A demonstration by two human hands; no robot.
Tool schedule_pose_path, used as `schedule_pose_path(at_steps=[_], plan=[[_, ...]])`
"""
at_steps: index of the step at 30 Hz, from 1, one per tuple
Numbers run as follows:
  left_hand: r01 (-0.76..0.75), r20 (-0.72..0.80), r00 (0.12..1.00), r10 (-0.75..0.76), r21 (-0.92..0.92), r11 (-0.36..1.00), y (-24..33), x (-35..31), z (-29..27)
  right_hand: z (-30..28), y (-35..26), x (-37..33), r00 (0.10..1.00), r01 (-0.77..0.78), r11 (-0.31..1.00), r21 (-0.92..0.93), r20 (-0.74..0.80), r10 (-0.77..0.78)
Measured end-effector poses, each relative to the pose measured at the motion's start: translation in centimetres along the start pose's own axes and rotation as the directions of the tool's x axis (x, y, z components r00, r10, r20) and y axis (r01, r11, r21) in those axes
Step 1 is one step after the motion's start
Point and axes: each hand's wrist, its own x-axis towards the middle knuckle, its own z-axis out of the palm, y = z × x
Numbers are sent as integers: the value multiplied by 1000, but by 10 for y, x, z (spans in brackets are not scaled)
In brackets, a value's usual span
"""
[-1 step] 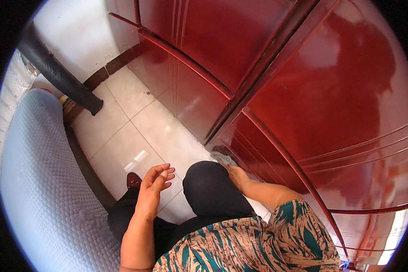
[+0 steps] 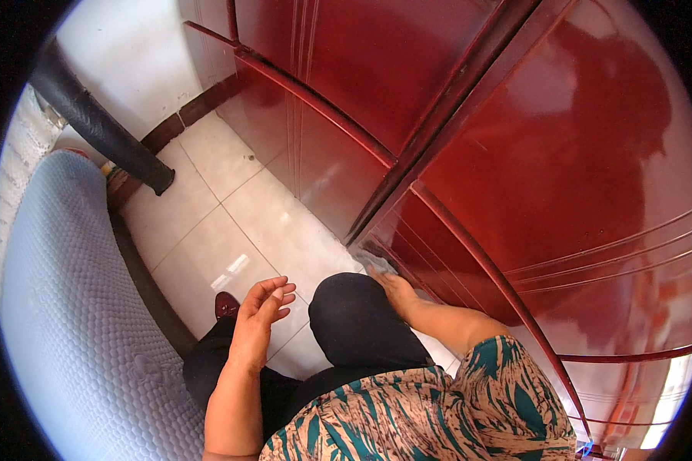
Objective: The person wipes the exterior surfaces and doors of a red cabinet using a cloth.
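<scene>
Low beside my right knee, my right hand (image 2: 392, 290) presses a pale, crumpled cloth (image 2: 375, 261) against the foot of a glossy dark-red cabinet (image 2: 469, 230). The knee covers part of that hand, and its fingertips are hard to make out. My left hand (image 2: 266, 301) hangs in the air over the tiled floor (image 2: 215, 230), left of the knee. Its fingers are loosely bent and apart, with nothing in them.
A light-blue quilted bed or seat cover (image 2: 77, 307) runs along my left side. Beyond it, a black tube-like leg (image 2: 100, 115) slants down to the floor. A white wall (image 2: 123, 54) with a dark-red skirting (image 2: 196, 105) closes the far end.
My right hand and the cloth have shifted slightly forward and left along the cabinet's foot. The left hand stays practically where it was.
</scene>
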Motion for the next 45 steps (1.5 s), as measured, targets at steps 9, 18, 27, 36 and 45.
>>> schedule_pose_path(at_steps=[9, 18, 27, 36, 45], plan=[[-16, 19, 1000, 15, 35, 999, -3, 13, 5, 11, -38, -74, 980, 93, 970, 224, 154, -129], [-41, 26, 999, 38, 122, 992, -12, 13, 5, 40, -125, -263, 939, -269, 536, 800, 342, -39], [-41, -66, 997, 46, 74, 996, -23, 32, -45, 60, -252, -253, 223, -22, -939, -344, 914, -340], [-9, -120, 993, 14, 43, 999, -35, 48, -75, 104, -273, -307, 70, 695, -637, -334, 913, -402], [-19, -109, 994, 22, 32, 999, -36, 49, -70, 29, -139, -152, 567, 715, -368, -594, 801, -190]])
